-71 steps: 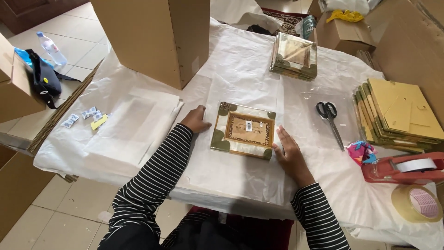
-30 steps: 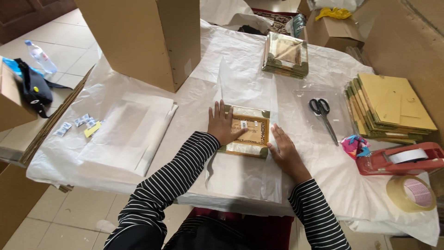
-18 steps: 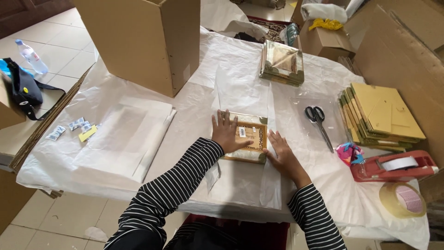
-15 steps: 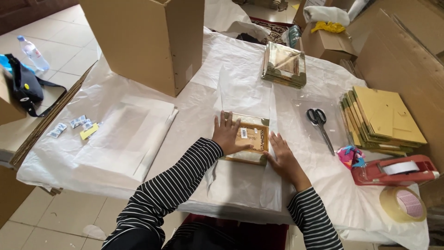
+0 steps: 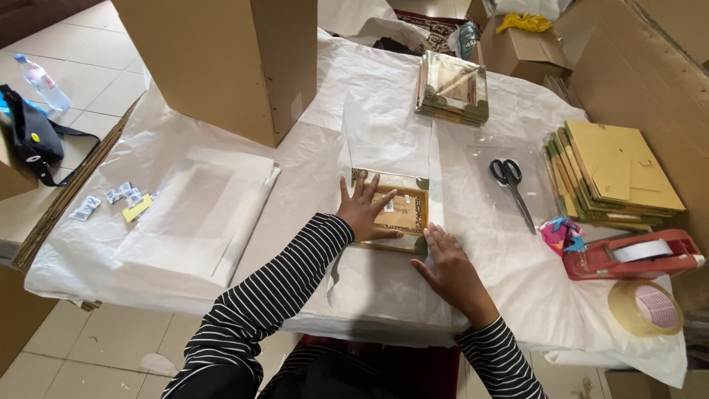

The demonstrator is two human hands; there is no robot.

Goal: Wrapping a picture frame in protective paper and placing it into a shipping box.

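Change: since the earliest frame the left hand point(image 5: 367, 212) has come off the table and onto the framed picture point(image 5: 396, 212), and a clear plastic sleeve point(image 5: 388, 148) now lies over that picture, where before it was bare.
Table: covered in white sheeting point(image 5: 332, 89), it fills the middle of the frame; a tall cardboard box point(image 5: 221, 63) stands at upper left.
Paper stack: white sheets point(image 5: 196, 214) lie at centre left, well apart from the hands.
Cardboard pile: flat mustard-coloured folders point(image 5: 617, 174) are stacked at right, with scissors point(image 5: 512, 188) just beside them.
Other frames: a wrapped stack of them point(image 5: 452, 89) sits at upper centre.
Tape: a red dispenser point(image 5: 631, 255) and a loose roll point(image 5: 648, 308) lie at lower right.
Framed picture: gold-brown, flat on the table at centre, mostly inside the sleeve, its near edge towards the person.
Left hand: palm flat on the picture's left half, fingers point(image 5: 358, 188) spread wide, pinching nothing.
Right hand point(image 5: 447, 262): flat on the sleeve at the picture's lower right corner, its fingers close together and pointing up the frame.
Doing it well: judging by this, keep the left palm steady so the frame cannot skate, and smooth the film outwards with the right so no crease stays trapped at the corners.
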